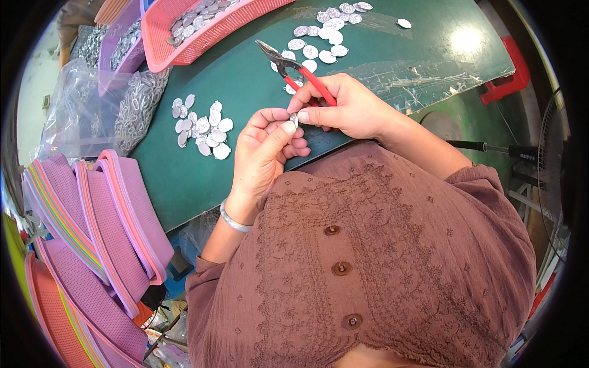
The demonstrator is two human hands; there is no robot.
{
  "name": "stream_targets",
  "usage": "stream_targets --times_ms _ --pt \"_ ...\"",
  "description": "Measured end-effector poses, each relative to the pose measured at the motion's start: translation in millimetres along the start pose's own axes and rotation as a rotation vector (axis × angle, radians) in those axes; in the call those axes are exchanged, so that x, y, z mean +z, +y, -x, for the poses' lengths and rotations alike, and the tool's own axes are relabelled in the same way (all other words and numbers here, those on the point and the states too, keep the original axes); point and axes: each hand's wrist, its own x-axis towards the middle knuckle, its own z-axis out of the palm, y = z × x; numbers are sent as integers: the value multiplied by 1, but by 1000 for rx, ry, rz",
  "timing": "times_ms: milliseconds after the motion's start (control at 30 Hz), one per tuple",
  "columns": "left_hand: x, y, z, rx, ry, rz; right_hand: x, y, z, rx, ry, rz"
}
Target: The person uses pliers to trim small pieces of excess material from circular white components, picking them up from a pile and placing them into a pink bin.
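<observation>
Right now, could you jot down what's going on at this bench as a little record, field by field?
Left hand: pinches a small silver piece between thumb and fingers
Right hand: touches the same piece and holds red-handled pliers, jaws pointing away
Nearest pile: silver oval tags on the green table, left of the hands
Second pile: more tags beyond the pliers
Pink basket: at the far edge, holding more silver pieces
Left side: stacked purple and pink baskets
</observation>
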Motion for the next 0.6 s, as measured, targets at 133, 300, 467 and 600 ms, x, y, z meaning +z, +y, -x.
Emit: stream_targets --times_ms 133,300,467,600 --pt "2 0 0 -18 -2 -12 1 1 0 -10 4 -2" --pt "0 -1 -2 -37 -47 29 0 1 0 -8 -3 11" --pt "-2 -2 -3 -39 -54 22 1 1 0 -2 6 11" --pt "-2 -2 -4 -38 -43 13 0 0 0 -13 -11 11"
